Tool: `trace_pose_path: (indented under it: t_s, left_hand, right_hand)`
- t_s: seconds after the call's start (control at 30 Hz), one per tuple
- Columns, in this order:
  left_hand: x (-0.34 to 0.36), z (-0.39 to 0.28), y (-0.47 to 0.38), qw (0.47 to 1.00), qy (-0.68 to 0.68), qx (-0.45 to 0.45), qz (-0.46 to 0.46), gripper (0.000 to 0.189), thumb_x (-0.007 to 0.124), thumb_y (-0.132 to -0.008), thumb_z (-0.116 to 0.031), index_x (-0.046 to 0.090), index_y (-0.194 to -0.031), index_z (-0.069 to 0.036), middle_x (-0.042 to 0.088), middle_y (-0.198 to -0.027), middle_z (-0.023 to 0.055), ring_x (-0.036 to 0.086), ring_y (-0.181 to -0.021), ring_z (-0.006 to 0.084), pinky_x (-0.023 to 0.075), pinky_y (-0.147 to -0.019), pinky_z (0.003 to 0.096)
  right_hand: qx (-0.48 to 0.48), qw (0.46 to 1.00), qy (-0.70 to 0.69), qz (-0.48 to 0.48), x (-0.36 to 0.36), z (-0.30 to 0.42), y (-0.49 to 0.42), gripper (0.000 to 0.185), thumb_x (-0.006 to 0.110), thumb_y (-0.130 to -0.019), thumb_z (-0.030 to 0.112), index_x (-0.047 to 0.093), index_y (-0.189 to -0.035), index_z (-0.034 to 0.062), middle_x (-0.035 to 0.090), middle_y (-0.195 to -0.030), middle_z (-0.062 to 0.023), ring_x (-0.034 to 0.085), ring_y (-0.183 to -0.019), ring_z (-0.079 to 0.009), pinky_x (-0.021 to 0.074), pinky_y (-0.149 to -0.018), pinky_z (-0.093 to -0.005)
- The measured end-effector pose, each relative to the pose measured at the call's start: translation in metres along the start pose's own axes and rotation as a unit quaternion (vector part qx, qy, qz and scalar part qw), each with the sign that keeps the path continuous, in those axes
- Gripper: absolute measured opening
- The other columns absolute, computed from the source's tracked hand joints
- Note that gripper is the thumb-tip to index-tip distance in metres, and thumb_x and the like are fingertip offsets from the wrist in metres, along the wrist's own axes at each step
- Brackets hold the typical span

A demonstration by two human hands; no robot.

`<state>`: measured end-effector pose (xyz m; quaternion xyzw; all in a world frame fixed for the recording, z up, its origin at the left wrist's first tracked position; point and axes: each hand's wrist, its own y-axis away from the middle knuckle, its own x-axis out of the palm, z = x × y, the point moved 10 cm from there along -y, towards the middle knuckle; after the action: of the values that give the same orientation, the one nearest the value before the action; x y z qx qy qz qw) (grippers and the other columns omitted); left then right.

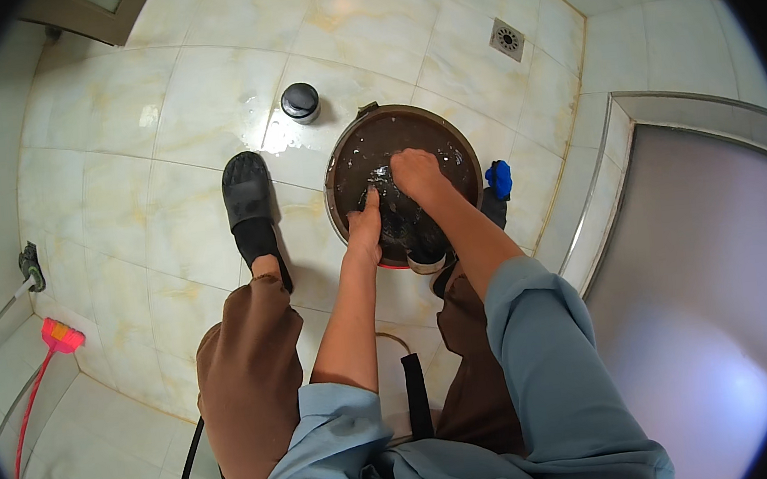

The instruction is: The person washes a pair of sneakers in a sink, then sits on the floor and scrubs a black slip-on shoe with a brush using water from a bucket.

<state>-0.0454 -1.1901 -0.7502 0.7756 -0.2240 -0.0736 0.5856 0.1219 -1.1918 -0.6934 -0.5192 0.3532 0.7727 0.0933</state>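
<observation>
A round basin (340,147) of dark brown water stands on the tiled floor between my feet. My left hand (366,220) is partly in the water at the near left side, thumb raised, its fingers hidden below the surface. My right hand (416,169) is curled near the basin's middle; whether it grips something cannot be seen. Between and below the hands lies a dark, wet item (417,226), partly sunk, its kind unclear. A pale-rimmed round end (427,263) shows at the basin's near edge.
A black-topped container (301,103) stands on wet tiles beyond the basin's left side. A blue item (500,180) lies to its right. A floor drain (508,40) is at upper right. At left are a pink broom (62,335) and a green-headed brush (31,266).
</observation>
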Motion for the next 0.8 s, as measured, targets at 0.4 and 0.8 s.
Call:
trace_pose_path:
  t_s: [0.4, 0.8]
  left_hand:
    - [0.003, 0.027, -0.009, 0.991, 0.105, -0.059, 0.054, 0.047, 0.044, -0.098, -0.046, 0.053, -0.124, -0.008, 0.062, -0.115, 0.0119, 0.064, -0.1, 0.0295, 0.0527, -0.083, 0.0538]
    - [-0.045, 0.069, 0.035, 0.973, 0.157, -0.164, 0.035, 0.045, 0.034, -0.1, -0.044, 0.053, -0.123, -0.01, 0.064, -0.11, 0.0138, 0.064, -0.096, 0.0324, 0.0527, -0.081, 0.0538]
  right_hand:
    - [0.116, 0.985, -0.114, -0.057, -0.025, -0.016, 0.047, 0.052, 0.061, -0.085, 0.024, 0.048, -0.134, 0.012, 0.066, -0.102, -0.0221, 0.064, -0.094, -0.0405, 0.0516, -0.083, -0.0476]
    - [0.209, 0.899, -0.366, 0.118, 0.033, 0.005, 0.097, 0.053, 0.058, -0.088, 0.028, 0.049, -0.135, 0.005, 0.068, -0.094, -0.0224, 0.067, -0.085, -0.0341, 0.052, -0.082, -0.0428]
